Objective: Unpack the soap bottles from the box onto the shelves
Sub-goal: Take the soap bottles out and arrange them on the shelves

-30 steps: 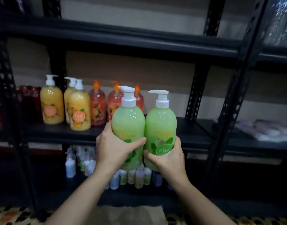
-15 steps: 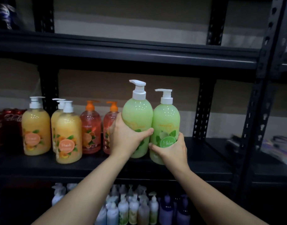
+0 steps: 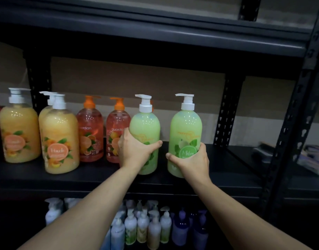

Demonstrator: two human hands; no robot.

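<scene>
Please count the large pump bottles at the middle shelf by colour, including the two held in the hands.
Yellow bottles: 3
Pink bottles: 2 in plain view
Green bottles: 2
Total: 7

Black shelf (image 3: 29, 177), three yellow bottles (image 3: 20, 134), orange bottles (image 3: 90, 129), two green bottles (image 3: 185, 127) upright

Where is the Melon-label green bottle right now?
Head view, right of centre: the right hand grips the Melon bottle at the middle shelf, with the second green bottle in the left hand just to its left and a black upright behind-right.
</scene>
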